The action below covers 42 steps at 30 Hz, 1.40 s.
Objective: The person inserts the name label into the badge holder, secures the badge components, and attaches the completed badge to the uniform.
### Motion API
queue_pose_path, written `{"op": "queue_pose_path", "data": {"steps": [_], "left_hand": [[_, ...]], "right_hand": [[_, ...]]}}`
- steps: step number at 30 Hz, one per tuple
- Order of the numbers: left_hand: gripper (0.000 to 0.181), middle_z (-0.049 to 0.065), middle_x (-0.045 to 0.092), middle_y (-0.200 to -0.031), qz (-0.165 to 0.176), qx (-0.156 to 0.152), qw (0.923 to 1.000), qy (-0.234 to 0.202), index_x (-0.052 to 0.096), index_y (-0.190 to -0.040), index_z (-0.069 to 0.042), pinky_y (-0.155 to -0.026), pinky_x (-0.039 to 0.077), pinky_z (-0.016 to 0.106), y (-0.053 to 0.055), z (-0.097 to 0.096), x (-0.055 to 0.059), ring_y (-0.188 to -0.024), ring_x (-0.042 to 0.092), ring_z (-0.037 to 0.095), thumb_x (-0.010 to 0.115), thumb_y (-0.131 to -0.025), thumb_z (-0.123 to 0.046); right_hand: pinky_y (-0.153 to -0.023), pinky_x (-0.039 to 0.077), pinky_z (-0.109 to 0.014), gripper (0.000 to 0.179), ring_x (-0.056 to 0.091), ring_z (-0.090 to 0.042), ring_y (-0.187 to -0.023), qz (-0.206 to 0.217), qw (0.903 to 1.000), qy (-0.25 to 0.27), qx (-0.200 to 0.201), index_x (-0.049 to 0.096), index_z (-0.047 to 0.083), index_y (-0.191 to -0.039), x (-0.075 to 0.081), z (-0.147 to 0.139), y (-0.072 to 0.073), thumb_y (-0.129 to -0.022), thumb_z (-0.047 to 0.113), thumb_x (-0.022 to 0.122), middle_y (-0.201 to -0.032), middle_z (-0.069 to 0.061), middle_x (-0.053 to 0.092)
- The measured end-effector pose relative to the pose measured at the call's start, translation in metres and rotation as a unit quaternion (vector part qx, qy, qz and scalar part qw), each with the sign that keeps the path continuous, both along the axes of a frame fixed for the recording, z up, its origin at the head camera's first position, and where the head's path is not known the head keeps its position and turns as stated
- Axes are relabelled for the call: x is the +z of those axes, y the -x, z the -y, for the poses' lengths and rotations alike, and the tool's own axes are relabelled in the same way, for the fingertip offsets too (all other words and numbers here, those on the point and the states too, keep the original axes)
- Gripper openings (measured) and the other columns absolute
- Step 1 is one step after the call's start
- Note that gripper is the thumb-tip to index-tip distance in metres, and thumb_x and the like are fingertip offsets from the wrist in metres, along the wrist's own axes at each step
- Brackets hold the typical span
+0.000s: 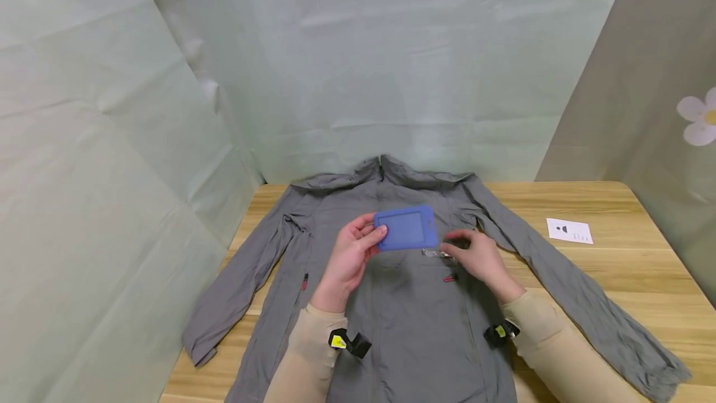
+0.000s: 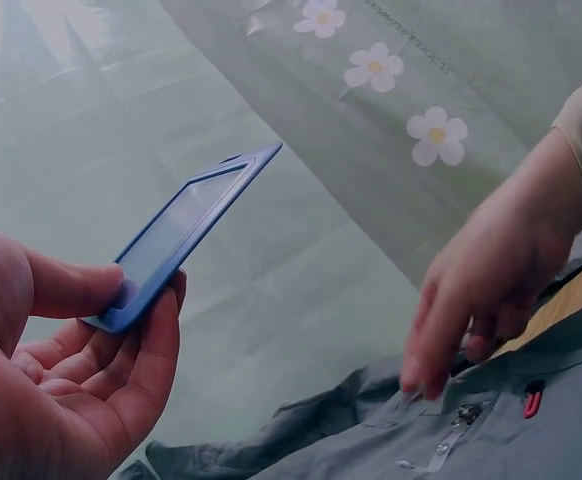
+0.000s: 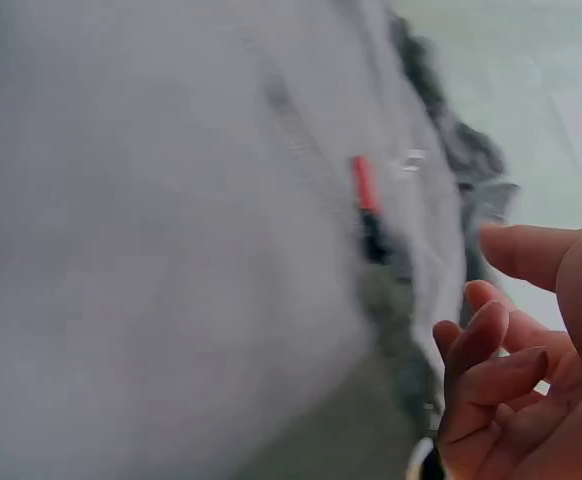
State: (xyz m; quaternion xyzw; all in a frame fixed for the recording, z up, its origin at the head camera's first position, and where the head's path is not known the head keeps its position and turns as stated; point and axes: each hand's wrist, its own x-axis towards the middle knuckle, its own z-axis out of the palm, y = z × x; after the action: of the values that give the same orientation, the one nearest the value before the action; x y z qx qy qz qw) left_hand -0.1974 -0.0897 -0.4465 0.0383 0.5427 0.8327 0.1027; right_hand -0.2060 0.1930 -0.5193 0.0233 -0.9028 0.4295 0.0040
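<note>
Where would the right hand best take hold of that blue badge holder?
Probably the blue badge holder is best pinched across its thin, slotted end, from the right: that end sticks out free, while the left hand holds the opposite one.

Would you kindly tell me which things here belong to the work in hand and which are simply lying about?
In the work:
blue badge holder, held in the left hand
clear clip strap, near the right hand

Lying about, it seems:
grey jacket, spread beneath the hands
white card, apart on the table, though it could suit the holder
</note>
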Motion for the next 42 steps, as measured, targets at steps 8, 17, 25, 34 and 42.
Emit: {"op": "queue_pose_path", "data": {"steps": [8,17,25,34,42], "left_hand": [[0.02,0.002,0.077,-0.098,-0.001,-0.002,1.0,0.005,0.064,-0.12,0.0,-0.074,0.061,0.024,0.0,0.0,0.0,-0.082,0.073,0.01,0.063,-0.102,0.008],[0.022,0.003,0.076,-0.099,-0.005,-0.001,0.9999,0.012,0.062,-0.124,0.004,-0.074,0.061,0.024,-0.001,0.0,0.002,-0.082,0.074,0.011,0.065,-0.102,0.006],[0.025,0.004,0.076,-0.1,-0.015,0.009,0.9996,0.023,0.062,-0.127,0.007,-0.075,0.061,0.025,-0.004,-0.001,0.005,-0.082,0.074,0.011,0.066,-0.102,0.005],[0.025,0.006,0.077,-0.099,-0.049,0.037,0.9951,0.078,0.066,-0.124,0.009,-0.076,0.062,0.025,-0.006,-0.004,0.007,-0.081,0.074,0.01,0.07,-0.1,0.004],[0.017,0.006,0.076,-0.097,-0.128,0.068,0.9814,0.126,0.071,-0.113,0.008,-0.079,0.06,0.026,-0.009,-0.006,0.005,-0.088,0.073,0.014,0.074,-0.096,0.009]], "right_hand": [[-0.076,0.053,-0.033,0.042,0.065,-0.028,-0.096,0.037,0.9862,0.161,0.004,0.068,0.0,-0.138,0.042,-0.01,-0.01,-0.11,0.031,0.064,-0.126,-0.018,0.073],[-0.067,0.05,-0.03,0.041,0.062,-0.024,-0.088,0.039,0.9752,0.215,0.038,0.066,0.004,-0.141,0.079,-0.011,-0.025,-0.112,0.033,0.061,-0.124,-0.015,0.074],[-0.068,0.051,-0.03,0.039,0.062,-0.022,-0.086,0.031,0.9732,0.22,0.06,0.067,0.003,-0.137,0.087,-0.008,-0.034,-0.112,0.032,0.062,-0.117,-0.008,0.076],[-0.07,0.053,-0.032,0.041,0.065,-0.026,-0.087,0.047,0.9735,0.214,0.067,0.065,0.001,-0.14,0.085,-0.006,-0.035,-0.113,0.032,0.059,-0.118,-0.012,0.075],[-0.068,0.054,-0.03,0.054,0.067,-0.019,-0.084,0.081,0.9645,0.243,0.063,0.064,-0.004,-0.141,0.083,-0.002,-0.033,-0.116,0.042,0.049,-0.12,-0.019,0.074]]}}
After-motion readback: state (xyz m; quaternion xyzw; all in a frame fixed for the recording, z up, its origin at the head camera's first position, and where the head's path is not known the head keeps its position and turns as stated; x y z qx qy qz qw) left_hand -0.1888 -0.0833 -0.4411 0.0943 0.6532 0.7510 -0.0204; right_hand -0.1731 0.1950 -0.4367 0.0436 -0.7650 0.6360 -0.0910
